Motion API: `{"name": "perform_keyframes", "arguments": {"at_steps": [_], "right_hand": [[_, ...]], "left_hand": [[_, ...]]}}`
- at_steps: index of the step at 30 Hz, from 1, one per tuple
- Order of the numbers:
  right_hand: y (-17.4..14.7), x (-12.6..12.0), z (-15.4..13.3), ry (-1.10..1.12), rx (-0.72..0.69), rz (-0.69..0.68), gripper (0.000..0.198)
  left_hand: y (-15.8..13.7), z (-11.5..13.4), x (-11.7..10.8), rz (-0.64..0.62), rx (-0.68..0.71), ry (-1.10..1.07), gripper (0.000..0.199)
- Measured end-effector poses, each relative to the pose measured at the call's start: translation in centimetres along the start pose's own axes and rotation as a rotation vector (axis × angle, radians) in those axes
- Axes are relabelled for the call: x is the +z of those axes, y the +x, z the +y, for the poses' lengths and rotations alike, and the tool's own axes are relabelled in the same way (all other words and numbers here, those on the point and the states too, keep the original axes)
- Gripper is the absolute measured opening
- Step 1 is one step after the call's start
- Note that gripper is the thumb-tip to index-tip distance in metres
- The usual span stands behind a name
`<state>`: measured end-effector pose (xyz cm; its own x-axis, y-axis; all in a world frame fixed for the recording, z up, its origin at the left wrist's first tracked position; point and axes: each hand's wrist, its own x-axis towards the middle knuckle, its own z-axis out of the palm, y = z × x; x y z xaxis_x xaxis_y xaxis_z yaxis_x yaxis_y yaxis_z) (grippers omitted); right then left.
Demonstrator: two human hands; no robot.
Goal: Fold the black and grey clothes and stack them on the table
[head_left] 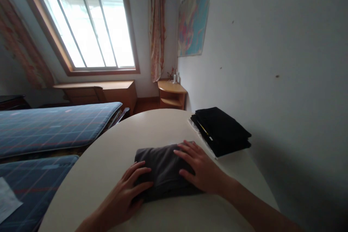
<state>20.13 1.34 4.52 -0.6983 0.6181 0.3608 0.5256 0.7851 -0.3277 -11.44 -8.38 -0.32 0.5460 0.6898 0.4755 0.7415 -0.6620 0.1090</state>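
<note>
A dark grey folded garment [165, 170] lies on the white round table [108, 174] in front of me. My left hand [130, 185] rests at its left edge, fingers apart on the cloth and the thumb low by the near corner. Across its right part lies my right hand [197, 166], fingers spread flat on top. Neither hand grips the cloth. The kind of garment cannot be made out from this folded shape. Beyond my right hand sits a stack of folded black cloth [220, 127] on a white sheet or bag.
The wall [285, 116] runs close along the table's right side. To the left are blue plaid mattresses [54, 127], with a white paper [8, 199] on the nearer one. A wooden desk [116, 87] and a corner shelf [171, 87] stand at the back.
</note>
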Motion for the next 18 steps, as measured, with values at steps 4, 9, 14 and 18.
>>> {"name": "perform_keyframes", "arguments": {"at_steps": [4,9,14,18], "right_hand": [[-2.1,1.9,-2.3,-0.02,0.024,-0.242,0.086],[-3.1,3.5,-2.6,-0.077,0.14,-0.222,0.066],[-2.4,2.3,-2.8,-0.071,0.113,-0.169,0.044],[-2.1,1.4,-2.4,-0.061,0.049,-0.114,0.025]], "left_hand": [[0.0,-0.2,-0.1,0.018,0.024,0.02,0.055],[-0.1,-0.4,-0.4,-0.004,0.049,0.0,0.046],[0.0,-0.1,-0.3,0.003,0.062,0.012,0.05],[0.1,-0.3,-0.4,0.031,0.011,0.016,0.066]]}}
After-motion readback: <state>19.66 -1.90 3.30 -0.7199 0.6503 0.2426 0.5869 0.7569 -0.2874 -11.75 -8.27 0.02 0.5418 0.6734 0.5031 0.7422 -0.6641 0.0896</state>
